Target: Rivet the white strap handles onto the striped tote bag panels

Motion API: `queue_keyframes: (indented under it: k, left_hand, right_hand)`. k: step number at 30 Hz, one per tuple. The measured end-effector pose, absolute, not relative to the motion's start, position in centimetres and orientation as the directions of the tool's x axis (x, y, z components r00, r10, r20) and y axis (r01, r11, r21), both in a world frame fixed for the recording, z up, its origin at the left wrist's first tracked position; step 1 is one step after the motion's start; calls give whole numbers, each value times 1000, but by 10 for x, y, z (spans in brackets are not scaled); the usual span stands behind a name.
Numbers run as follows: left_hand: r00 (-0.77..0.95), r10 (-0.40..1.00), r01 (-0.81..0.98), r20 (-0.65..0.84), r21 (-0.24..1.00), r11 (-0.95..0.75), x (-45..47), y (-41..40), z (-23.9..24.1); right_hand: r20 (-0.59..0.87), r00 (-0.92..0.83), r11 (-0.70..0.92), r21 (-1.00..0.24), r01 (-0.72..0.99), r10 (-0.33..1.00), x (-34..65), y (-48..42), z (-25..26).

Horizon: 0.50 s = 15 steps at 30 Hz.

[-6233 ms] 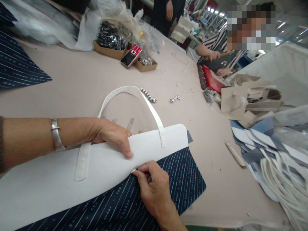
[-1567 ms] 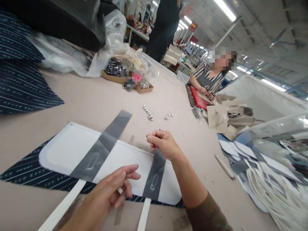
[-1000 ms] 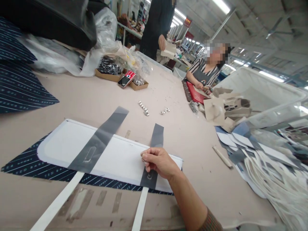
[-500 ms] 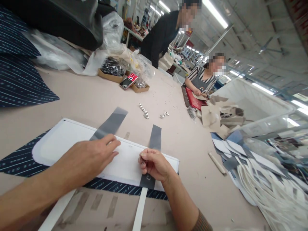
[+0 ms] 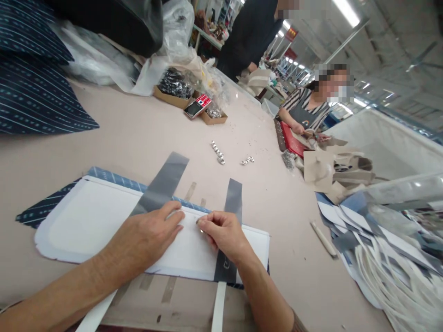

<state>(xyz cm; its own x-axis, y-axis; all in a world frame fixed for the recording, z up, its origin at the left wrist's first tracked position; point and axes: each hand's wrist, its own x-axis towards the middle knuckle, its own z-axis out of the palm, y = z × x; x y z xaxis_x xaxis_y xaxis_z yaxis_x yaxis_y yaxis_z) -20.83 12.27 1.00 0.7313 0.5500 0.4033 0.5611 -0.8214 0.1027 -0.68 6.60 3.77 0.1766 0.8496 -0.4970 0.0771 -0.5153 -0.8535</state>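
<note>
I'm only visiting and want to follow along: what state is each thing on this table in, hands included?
white panel: flat on the table, over navy striped fabric.
grey strips: two, lying flat across the panel.
white straps: stick out from under the strips' near ends.
left hand: open, palm down on the panel.
right hand: pinched shut near the panel's far edge.
phone: lying face up, screen dark.

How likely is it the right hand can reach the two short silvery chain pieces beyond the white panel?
Probably yes: only bare beige tabletop lies between the right hand and the short silvery chain pieces; nothing blocks, though the arm must stretch.
</note>
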Motion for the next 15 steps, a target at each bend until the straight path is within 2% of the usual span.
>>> queue_keyframes:
  k: [3,5,12,15]
  left_hand:
    - [779,429,422,456,124,-898,-209,122,3]
    - [793,410,393,450,135,-909,-210,122,-3]
    - [814,402,369,420,160,-915,-213,120,-16]
    - [822,401,372,404,152,-916,-213,120,-16]
  right_hand:
    - [-395,260,-461,-841,284,881,-10,63,35]
    - [-304,297,-404,-830,384,905,-11,61,34]
    - [-50,301,-222,-791,571,952,-18,60,31]
    - [-22,287,-201,-765,612,958,-20,63,30]
